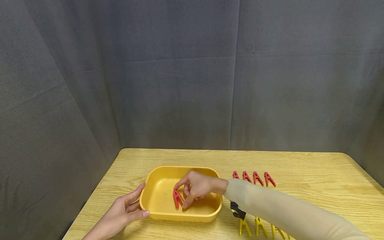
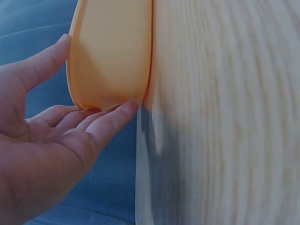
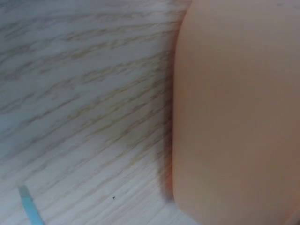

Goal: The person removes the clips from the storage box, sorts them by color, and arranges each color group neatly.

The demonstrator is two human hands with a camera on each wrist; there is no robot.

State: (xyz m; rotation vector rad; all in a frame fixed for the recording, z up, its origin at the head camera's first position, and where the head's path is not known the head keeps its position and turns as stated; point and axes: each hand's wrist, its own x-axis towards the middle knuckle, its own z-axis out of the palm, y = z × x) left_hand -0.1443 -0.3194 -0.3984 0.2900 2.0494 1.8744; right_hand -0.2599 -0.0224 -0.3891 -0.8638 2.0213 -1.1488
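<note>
A yellow plastic basin [image 1: 159, 216] stands on the wooden table. Inside it my right hand [image 1: 199, 185] pinches a red clothespin [image 1: 177, 200], index finger at its top and thumb at one leg. The clothespin's legs point toward the basin's near wall. My left hand [image 1: 121, 211] touches the basin's left end, thumb at the near rim. In the left wrist view its fairly straight fingertips [image 2: 129, 108] rest against the basin's outer wall [image 2: 112, 56]. The right wrist view takes in the basin's outer side [image 3: 234, 112], with my right hand out of sight.
Several red clothespins [image 1: 257, 178] lie in a row right of the basin. Several yellow clothespins [image 1: 260, 226] lie nearer, partly hidden by my right sleeve [image 1: 279, 203]. A black object [image 1: 238, 210] shows beneath that sleeve. Grey curtains [image 1: 180, 83] hang behind the table [image 1: 312, 166].
</note>
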